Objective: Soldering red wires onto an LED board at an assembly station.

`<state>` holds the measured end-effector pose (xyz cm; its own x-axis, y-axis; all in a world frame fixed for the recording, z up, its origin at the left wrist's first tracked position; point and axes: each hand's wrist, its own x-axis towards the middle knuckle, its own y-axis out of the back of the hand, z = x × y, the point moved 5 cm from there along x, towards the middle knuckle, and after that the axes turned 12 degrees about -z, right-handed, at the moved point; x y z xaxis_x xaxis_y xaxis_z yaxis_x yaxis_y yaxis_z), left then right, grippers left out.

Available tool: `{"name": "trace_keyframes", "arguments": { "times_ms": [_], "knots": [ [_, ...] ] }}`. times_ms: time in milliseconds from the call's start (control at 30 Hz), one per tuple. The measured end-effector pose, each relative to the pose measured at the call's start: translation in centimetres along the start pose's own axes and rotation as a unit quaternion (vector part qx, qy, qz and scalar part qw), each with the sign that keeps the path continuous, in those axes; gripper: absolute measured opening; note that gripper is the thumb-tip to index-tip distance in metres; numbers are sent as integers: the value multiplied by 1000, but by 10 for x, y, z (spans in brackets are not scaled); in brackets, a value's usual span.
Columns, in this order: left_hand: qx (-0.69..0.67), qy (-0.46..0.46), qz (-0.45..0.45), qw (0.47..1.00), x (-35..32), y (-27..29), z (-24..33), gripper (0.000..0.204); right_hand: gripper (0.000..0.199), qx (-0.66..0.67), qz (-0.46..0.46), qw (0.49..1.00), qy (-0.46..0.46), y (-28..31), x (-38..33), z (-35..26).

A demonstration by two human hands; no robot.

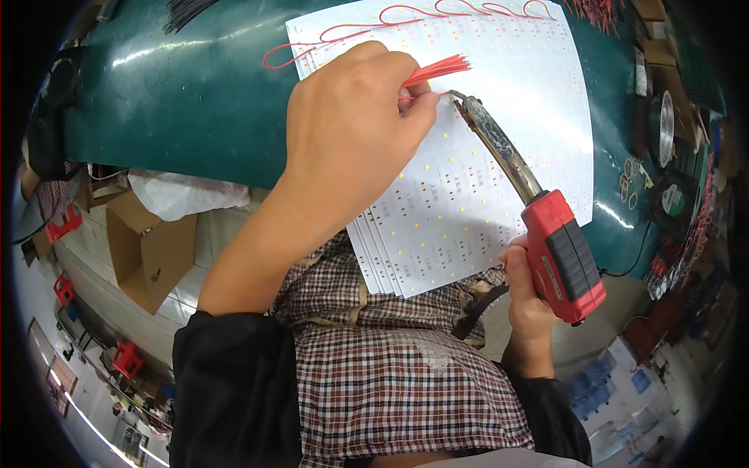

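Perhaps the likeliest trouble is a burn: the iron's (540,196) tip sits just beside the left hand's (347,113) thumb, so a small slip could scorch skin or the bundled red wires (441,70). That hand, back upward, reaches over the white board (530,117), pinching the wires above it, while the right hand (530,292) grips the iron's handle low at the board's near edge, angling it up and leftward.
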<state>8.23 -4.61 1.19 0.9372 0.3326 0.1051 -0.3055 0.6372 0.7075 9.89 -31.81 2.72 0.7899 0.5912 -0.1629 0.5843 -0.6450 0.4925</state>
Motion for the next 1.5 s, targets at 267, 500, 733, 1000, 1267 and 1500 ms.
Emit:
{"name": "trace_keyframes", "arguments": {
  "times_ms": [267,500,733,1000,1267,1500],
  "knots": [
    [15,-11,-3,1000,0,2,1,16,22,-27,16,1000,-4,4,-4,2],
    [7,7,-8,1000,1,6,0,17,21,-48,25,998,23,4,-5,-1],
    [-204,145,-36,968,7,56,11,14,17,49,94,994,17,11,2,-3],
    [-378,104,-137,910,38,35,20,18,17,54,82,995,13,10,6,-8],
    [1,30,-172,985,37,15,33,22,22,-10,44,999,14,10,5,-7],
    [-16,13,-180,984,39,6,21,20,15,-59,14,997,54,9,9,-13]
  ]
}}
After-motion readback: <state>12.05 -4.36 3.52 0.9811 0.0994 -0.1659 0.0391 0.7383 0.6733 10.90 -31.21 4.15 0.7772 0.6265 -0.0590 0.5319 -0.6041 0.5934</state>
